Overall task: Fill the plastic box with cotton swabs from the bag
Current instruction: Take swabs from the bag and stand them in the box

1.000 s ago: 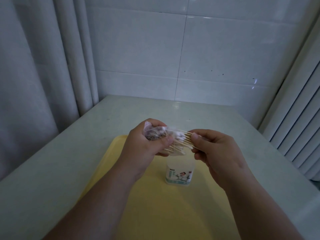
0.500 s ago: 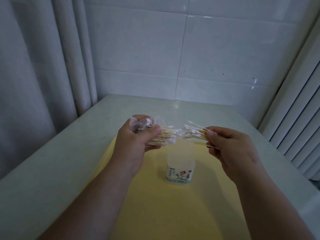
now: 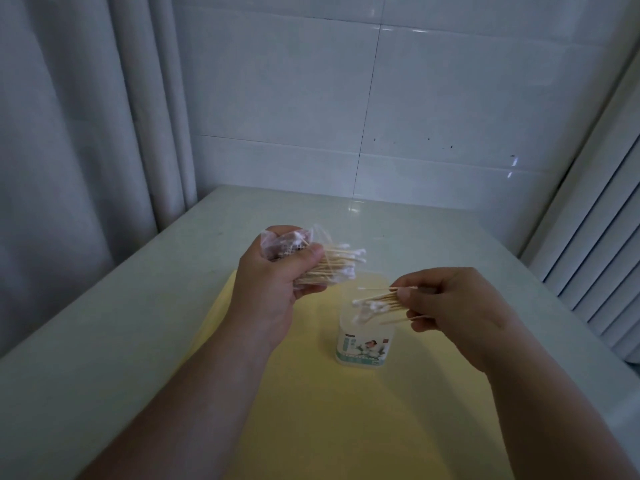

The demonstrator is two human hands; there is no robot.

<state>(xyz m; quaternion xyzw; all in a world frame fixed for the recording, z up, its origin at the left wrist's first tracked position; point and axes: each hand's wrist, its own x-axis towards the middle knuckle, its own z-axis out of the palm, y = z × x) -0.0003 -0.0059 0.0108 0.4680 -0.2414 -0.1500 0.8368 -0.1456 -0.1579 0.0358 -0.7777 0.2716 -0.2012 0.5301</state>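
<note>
My left hand (image 3: 273, 289) grips a clear plastic bag (image 3: 294, 242) with a bundle of wooden-stick cotton swabs (image 3: 337, 263) poking out of it to the right. My right hand (image 3: 453, 306) pinches a smaller bunch of cotton swabs (image 3: 375, 303) by their sticks, white tips pointing left and down. Those tips hang just over the open top of the translucent plastic box (image 3: 363, 344), which stands upright on the yellow tray (image 3: 311, 427) and carries a printed label on its front.
The yellow tray lies on a pale table (image 3: 104, 341) set against a white tiled wall (image 3: 346, 98). Grey curtains (image 3: 69, 133) hang on the left, and slatted blinds (image 3: 606, 237) stand on the right.
My right hand pulled a bunch of swabs out of the bag, moved right, then came down over the box. My left hand with the bag moved slightly left and up.
</note>
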